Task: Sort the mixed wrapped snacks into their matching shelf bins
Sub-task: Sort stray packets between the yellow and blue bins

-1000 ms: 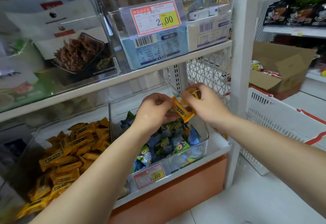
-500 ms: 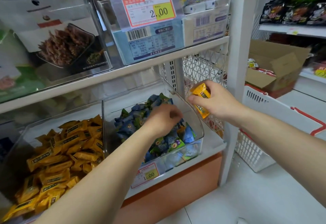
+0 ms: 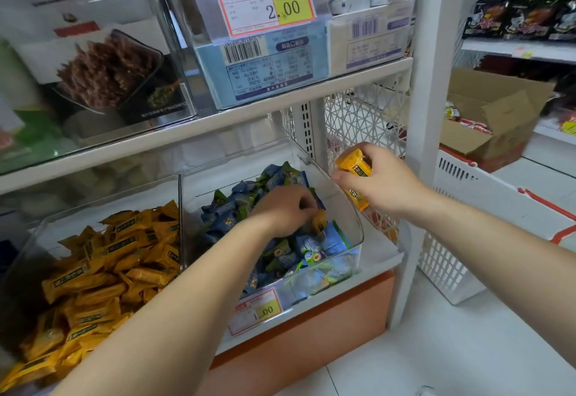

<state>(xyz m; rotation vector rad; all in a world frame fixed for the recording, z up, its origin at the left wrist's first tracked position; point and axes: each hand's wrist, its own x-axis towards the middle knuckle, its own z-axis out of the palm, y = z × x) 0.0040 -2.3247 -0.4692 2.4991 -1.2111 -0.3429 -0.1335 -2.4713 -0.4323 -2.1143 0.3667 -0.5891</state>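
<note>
Left hand (image 3: pixel 285 210), deeper in "1.00" bin (image 3: pixel 343 208), pinches snack (image 3: pixel 319 224); right hand (image 3: pixel 386 183) grips yellow bars (image 3: pixel 355 166).

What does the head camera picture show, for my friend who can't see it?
A person's left hand reaches into a clear bin of blue-green snacks, pinching a stray yellow snack; the right hand holds yellow snacks beside the bin.
</note>
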